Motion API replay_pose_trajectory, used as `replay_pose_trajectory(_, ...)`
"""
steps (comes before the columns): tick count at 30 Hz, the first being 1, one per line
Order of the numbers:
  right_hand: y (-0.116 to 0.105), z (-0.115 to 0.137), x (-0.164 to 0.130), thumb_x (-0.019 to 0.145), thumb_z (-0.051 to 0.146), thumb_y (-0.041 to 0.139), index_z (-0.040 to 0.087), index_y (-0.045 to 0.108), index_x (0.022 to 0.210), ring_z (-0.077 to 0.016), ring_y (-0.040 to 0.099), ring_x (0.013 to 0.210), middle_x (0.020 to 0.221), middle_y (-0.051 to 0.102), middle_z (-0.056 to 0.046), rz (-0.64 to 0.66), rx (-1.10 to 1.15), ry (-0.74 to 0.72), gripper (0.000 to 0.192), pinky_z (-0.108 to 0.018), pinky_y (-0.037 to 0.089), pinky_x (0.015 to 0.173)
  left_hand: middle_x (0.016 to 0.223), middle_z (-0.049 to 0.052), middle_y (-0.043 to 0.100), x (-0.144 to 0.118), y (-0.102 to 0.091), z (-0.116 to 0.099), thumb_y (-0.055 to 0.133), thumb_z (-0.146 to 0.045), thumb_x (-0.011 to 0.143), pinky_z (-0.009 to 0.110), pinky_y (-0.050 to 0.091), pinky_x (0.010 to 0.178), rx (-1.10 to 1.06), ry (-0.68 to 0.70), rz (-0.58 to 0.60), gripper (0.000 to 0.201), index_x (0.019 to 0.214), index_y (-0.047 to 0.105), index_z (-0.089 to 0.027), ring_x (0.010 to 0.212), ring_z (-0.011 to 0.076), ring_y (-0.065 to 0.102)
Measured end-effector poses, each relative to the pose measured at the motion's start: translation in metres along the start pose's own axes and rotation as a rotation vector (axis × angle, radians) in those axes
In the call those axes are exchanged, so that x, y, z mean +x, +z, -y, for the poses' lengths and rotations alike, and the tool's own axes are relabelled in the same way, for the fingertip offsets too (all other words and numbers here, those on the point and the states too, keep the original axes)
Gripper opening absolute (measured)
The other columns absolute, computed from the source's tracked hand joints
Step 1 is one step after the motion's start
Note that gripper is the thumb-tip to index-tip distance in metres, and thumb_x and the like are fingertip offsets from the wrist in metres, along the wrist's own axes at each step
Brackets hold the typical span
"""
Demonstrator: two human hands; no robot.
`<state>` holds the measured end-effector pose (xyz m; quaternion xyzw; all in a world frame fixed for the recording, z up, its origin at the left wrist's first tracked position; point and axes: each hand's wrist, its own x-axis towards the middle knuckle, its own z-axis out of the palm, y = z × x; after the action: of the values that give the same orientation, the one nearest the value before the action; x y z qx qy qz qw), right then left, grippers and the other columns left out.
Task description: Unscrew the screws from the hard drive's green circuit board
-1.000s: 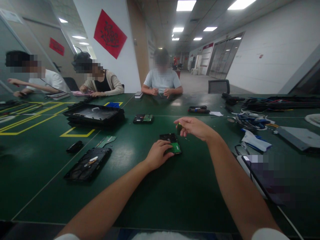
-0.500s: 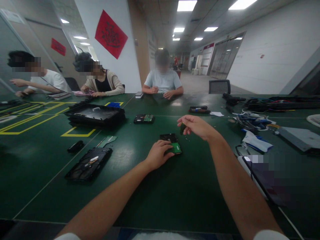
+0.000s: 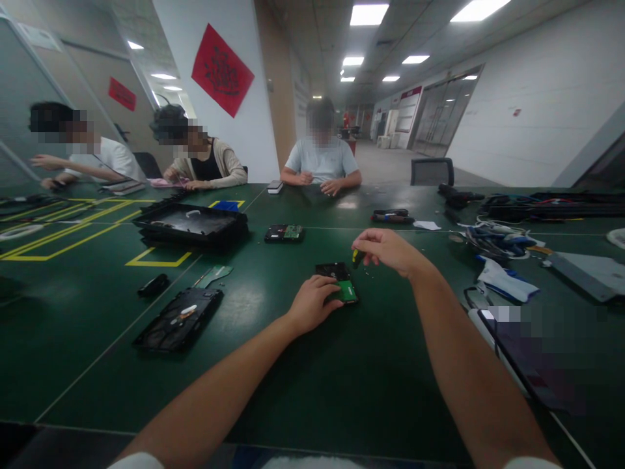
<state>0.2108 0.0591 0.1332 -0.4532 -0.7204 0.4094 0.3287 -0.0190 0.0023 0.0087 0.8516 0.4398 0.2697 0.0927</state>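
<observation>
My left hand (image 3: pixel 315 303) holds the drive (image 3: pixel 333 270) on the table (image 3: pixel 273 391), thumb at its near end and fingers across its top, partly over the green board (image 3: pixel 348 292). The drive lies straight ahead of me, toward twelve o'clock. Taking it as the clock's centre, my right hand (image 3: pixel 388 251) is raised at two o'clock, fingers pinched narrow on a yellow-and-dark tool (image 3: pixel 358 258); I can't make out its tip, or whether it touches the drive. Small bits (image 3: pixel 370 275) lie loose between two and three, just beside the drive. A second drive (image 3: pixel 284 233), its board showing, sits between ten and eleven. The black trays (image 3: pixel 193 225) are stacked at ten, and an open casing (image 3: pixel 178 319) lies near nine. Cables (image 3: pixel 498 241) are heaped well apart toward three, the phone (image 3: pixel 532 358) lies near four, and a co-worker (image 3: pixel 322 163) sits across at twelve.
</observation>
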Motion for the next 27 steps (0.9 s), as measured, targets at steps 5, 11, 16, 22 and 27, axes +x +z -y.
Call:
replay_pose_trajectory(5, 0.0026, 0.0058, -0.0030, 0.098, 0.035, 0.056, 0.018, 0.068, 0.101, -0.0107, 0.068, 0.061, 0.107, 0.073, -0.009, 0.108, 0.112, -0.007, 0.021, -0.021, 0.049, 0.050, 0.131, 0.008, 0.067, -0.0003, 0.0005, 0.0009, 0.067, -0.044, 0.093, 0.049, 0.048, 0.104, -0.001, 0.020, -0.009, 0.037, 0.124, 0.070, -0.025, 0.122, 0.0286, 0.058)
replay_pose_trajectory(11, -0.0018, 0.0002, -0.0012, 0.093, 0.041, 0.064, 0.017, 0.070, 0.097, -0.0127, 0.063, 0.061, 0.075, 0.068, -0.003, 0.008, 0.036, -0.035, 0.025, -0.022, 0.046, 0.051, 0.131, 0.008, 0.067, -0.0006, 0.0012, 0.0013, 0.067, -0.044, 0.093, 0.049, 0.048, 0.104, -0.004, 0.009, -0.012, 0.037, 0.124, 0.069, -0.025, 0.123, 0.0289, 0.058)
replay_pose_trajectory(16, -0.0012, -0.0023, 0.0028, 0.085, 0.040, 0.071, 0.017, 0.069, 0.084, -0.0114, 0.057, 0.058, 0.072, 0.069, -0.002, -0.187, -0.115, 0.017, 0.023, -0.022, 0.038, 0.048, 0.132, 0.008, 0.067, -0.0005, 0.0001, -0.0002, 0.067, -0.044, 0.093, 0.049, 0.048, 0.104, -0.016, 0.002, -0.004, 0.036, 0.123, 0.070, -0.025, 0.123, 0.0294, 0.058)
replay_pose_trajectory(22, -0.0006, 0.0030, -0.0007, 0.095, 0.032, 0.058, 0.019, 0.064, 0.095, -0.0079, 0.055, 0.051, 0.102, 0.076, -0.006, -0.068, -0.005, -0.036, 0.014, -0.023, 0.039, 0.045, 0.130, 0.008, 0.067, -0.0005, -0.0002, -0.0012, 0.069, -0.044, 0.091, 0.049, 0.048, 0.105, -0.032, -0.020, -0.014, 0.046, 0.132, 0.062, -0.024, 0.122, 0.0296, 0.058)
replay_pose_trajectory(27, -0.0014, 0.0051, -0.0047, 0.098, 0.030, 0.053, 0.018, 0.069, 0.106, -0.0099, 0.062, 0.061, 0.106, 0.074, -0.008, 0.042, 0.023, -0.082, 0.021, -0.022, 0.045, 0.052, 0.130, 0.009, 0.066, -0.0008, 0.0016, -0.0018, 0.070, -0.043, 0.091, 0.049, 0.047, 0.107, -0.037, -0.019, -0.038, 0.048, 0.133, 0.060, -0.023, 0.123, 0.0294, 0.056)
